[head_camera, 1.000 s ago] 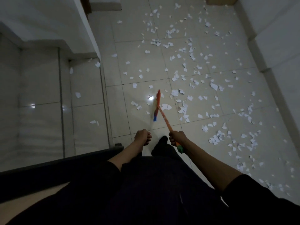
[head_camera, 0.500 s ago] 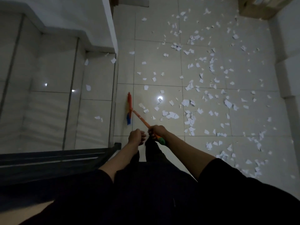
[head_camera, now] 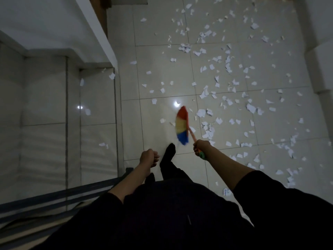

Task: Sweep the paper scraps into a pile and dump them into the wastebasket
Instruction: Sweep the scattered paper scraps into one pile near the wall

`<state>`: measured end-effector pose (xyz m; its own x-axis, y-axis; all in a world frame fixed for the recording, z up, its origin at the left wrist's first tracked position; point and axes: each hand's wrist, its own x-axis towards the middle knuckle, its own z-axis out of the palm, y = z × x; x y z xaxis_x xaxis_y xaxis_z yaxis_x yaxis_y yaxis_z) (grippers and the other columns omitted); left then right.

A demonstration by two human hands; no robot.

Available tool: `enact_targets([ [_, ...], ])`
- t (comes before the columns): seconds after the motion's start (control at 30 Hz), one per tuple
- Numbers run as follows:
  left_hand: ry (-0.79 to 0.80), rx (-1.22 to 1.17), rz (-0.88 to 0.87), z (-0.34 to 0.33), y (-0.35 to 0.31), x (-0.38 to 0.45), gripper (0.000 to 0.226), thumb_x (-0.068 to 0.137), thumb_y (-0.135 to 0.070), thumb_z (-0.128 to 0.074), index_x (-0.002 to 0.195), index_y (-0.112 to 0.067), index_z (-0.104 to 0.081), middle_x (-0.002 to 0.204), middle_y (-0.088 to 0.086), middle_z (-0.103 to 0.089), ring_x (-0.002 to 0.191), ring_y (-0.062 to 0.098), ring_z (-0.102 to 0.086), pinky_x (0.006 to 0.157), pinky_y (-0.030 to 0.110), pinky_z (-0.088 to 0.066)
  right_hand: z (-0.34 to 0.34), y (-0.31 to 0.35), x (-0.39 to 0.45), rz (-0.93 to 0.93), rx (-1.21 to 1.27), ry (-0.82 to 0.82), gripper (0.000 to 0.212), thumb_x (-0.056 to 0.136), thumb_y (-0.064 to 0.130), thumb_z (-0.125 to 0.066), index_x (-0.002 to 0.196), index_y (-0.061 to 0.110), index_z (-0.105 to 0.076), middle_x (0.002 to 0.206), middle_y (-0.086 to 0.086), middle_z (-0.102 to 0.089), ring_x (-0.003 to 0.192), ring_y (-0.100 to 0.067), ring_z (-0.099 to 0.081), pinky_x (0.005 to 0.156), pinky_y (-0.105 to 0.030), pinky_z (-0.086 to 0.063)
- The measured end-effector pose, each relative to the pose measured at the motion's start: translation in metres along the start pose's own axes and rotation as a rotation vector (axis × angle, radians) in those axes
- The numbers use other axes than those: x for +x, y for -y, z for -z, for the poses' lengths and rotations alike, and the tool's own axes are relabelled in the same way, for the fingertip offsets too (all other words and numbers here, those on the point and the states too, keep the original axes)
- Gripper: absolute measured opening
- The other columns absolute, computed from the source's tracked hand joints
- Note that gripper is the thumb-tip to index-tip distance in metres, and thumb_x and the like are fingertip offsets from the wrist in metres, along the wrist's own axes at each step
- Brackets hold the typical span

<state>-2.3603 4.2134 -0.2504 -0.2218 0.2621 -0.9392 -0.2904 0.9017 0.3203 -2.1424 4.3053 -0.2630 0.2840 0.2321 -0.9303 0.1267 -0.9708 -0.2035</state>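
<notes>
Paper scraps (head_camera: 205, 112) lie scattered over the tiled floor (head_camera: 225, 163), thickest ahead and to the person's right, thinner toward the left; a few sit beyond the glass partition (head_camera: 97, 109) at left. No pile formed yet; wastebasket not in view.

Right hand (head_camera: 201, 146) is wrapped around the orange handle of a small hand broom (head_camera: 182, 126), near its green end cap. Bristle head, banded red, yellow and blue, is blurred, just left of the nearest scraps; whether it touches the floor cannot be told. Left hand (head_camera: 148, 157) is curled into a loose fist, holding nothing, near a dark-socked foot (head_camera: 168, 154).

Judgement: scraps are torn, thin, very light, likely to flutter or slide on the glossy tile if struck fast. Low, short strokes toward 1 gathering spot should suit. Scraps are best moved with the bristles, not picked singly. Grip low on the handle gives control. Light is dim, so small pieces may be missed.
</notes>
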Motion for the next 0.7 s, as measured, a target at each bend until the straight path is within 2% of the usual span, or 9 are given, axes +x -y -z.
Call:
enact_targets([
  [0.07, 0.006, 0.014, -0.003, -0.009, -0.013, 0.001, 0.033, 0.095, -0.011, -0.030, 0.082, -0.004, -0.059, 0.073, 0.010, -0.061, 0.056, 0.016, -0.050, 0.049, 0.023, -0.038, 0.016, 0.007, 0.007, 0.006, -0.015, -0.070, 0.012, 0.088, 0.000, -0.043, 0.094, -0.003, -0.052, 0.068, -0.014, -0.050, 0.050, -0.019, -0.044, 0.038, -0.020, -0.036],
  [0.13, 0.007, 0.021, -0.011, -0.017, -0.026, 0.002, 0.031, 0.094, -0.010, -0.031, 0.082, -0.004, -0.059, 0.073, 0.010, -0.061, 0.055, 0.017, -0.050, 0.049, 0.024, -0.037, 0.024, 0.013, 0.009, 0.065, -0.054, -0.148, 0.031, 0.081, -0.001, -0.044, 0.111, -0.004, -0.052, 0.073, -0.018, -0.055, 0.056, -0.025, -0.051, 0.042, -0.025, -0.041],
  [0.17, 0.009, 0.022, -0.014, -0.020, -0.033, 0.003, 0.031, 0.093, -0.009, -0.031, 0.083, -0.003, -0.059, 0.072, 0.010, -0.061, 0.055, 0.017, -0.049, 0.049, 0.024, -0.037, 0.027, 0.016, 0.008, 0.093, -0.060, -0.169, 0.034, 0.081, 0.000, -0.045, 0.114, -0.003, -0.051, 0.075, -0.019, -0.056, 0.060, -0.027, -0.054, 0.046, -0.027, -0.044],
  [0.27, 0.018, 0.039, -0.033, -0.030, -0.051, 0.004, 0.030, 0.093, -0.009, -0.031, 0.083, -0.004, -0.058, 0.072, 0.010, -0.060, 0.054, 0.017, -0.047, 0.049, 0.024, -0.035, 0.030, 0.028, 0.000, 0.150, -0.069, -0.213, 0.017, 0.087, 0.005, -0.047, 0.101, -0.004, -0.049, 0.072, -0.015, -0.055, 0.073, -0.028, -0.058, 0.058, -0.031, -0.047],
  [0.33, 0.029, 0.047, -0.037, -0.034, -0.062, 0.004, 0.030, 0.093, -0.009, -0.030, 0.082, -0.004, -0.057, 0.072, 0.010, -0.059, 0.054, 0.017, -0.046, 0.049, 0.024, -0.033, 0.027, 0.037, -0.003, 0.185, -0.028, -0.225, 0.010, 0.089, 0.007, -0.047, 0.096, -0.001, -0.047, 0.070, -0.013, -0.054, 0.066, -0.024, -0.056, 0.056, -0.029, -0.045],
  [0.4, 0.047, 0.064, -0.049, -0.039, -0.075, 0.006, 0.029, 0.092, -0.008, -0.030, 0.083, -0.003, -0.057, 0.071, 0.010, -0.058, 0.054, 0.017, -0.046, 0.049, 0.023, -0.032, 0.021, 0.047, -0.004, 0.212, 0.029, -0.220, 0.014, 0.088, 0.008, -0.049, 0.097, -0.002, -0.050, 0.073, -0.015, -0.057, 0.059, -0.021, -0.054, 0.052, -0.027, -0.045],
  [0.47, 0.060, 0.077, -0.052, -0.042, -0.087, 0.008, 0.028, 0.092, -0.008, -0.030, 0.083, -0.003, -0.057, 0.070, 0.010, -0.058, 0.053, 0.016, -0.045, 0.049, 0.023, -0.032, 0.014, 0.058, -0.007, 0.229, 0.085, -0.179, 0.017, 0.084, 0.009, -0.051, 0.096, -0.003, -0.053, 0.078, -0.017, -0.059, 0.055, -0.021, -0.054, 0.049, -0.027, -0.043],
  [0.57, 0.067, 0.100, -0.046, -0.044, -0.103, 0.016, 0.029, 0.094, -0.009, -0.031, 0.083, -0.004, -0.057, 0.070, 0.009, -0.059, 0.053, 0.016, -0.046, 0.047, 0.022, -0.033, -0.003, 0.078, -0.014, 0.267, 0.168, -0.081, 0.010, 0.083, 0.007, -0.051, 0.089, -0.001, -0.054, 0.069, -0.012, -0.054, 0.050, -0.017, -0.047, 0.043, -0.024, -0.038],
  [0.7, 0.102, 0.131, -0.035, -0.040, -0.138, 0.029, 0.030, 0.094, -0.010, -0.029, 0.079, -0.007, -0.054, 0.068, 0.008, -0.055, 0.052, 0.015, -0.043, 0.047, 0.022, -0.031, -0.035, 0.118, -0.026, 0.301, 0.216, 0.047, 0.011, 0.084, 0.005, -0.053, 0.091, -0.001, -0.059, 0.065, -0.007, -0.053, 0.045, -0.012, -0.044, 0.038, -0.020, -0.037],
])
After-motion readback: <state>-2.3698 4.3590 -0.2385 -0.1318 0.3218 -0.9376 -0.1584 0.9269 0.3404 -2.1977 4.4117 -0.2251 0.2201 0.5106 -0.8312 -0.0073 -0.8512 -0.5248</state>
